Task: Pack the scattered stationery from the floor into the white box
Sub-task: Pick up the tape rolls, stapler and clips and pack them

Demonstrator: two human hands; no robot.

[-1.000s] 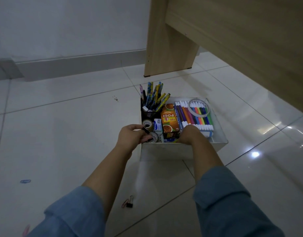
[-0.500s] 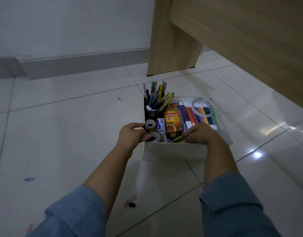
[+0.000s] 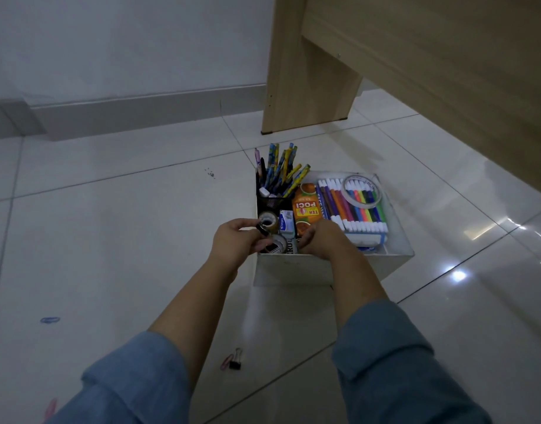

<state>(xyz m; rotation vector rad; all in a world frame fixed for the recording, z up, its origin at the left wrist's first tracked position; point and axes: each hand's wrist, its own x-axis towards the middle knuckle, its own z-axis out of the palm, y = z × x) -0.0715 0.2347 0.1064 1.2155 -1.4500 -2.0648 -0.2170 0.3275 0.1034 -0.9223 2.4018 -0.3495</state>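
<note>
The white box (image 3: 293, 270) stands on the tiled floor in front of me. It holds a black mesh pen holder (image 3: 274, 203) full of pencils, an orange tea carton (image 3: 307, 209), a row of coloured markers (image 3: 355, 209), a ring of clear tape (image 3: 345, 192) and tape rolls (image 3: 270, 220). My left hand (image 3: 232, 243) pinches a small black clip (image 3: 262, 229) over the box's near left corner. My right hand (image 3: 321, 240) reaches down into the front of the box, fingers curled among the items; what they touch is hidden.
A pink and a black binder clip (image 3: 232, 361) lie on the floor between my arms. A blue paper clip (image 3: 50, 319) lies far left and a pink item (image 3: 50, 407) at the bottom left edge. A wooden furniture leg (image 3: 309, 87) and panel stand behind the box.
My right hand has shifted left along the box's front, from beside the markers to beside the tea carton. My left hand still holds the black clip at the same corner.
</note>
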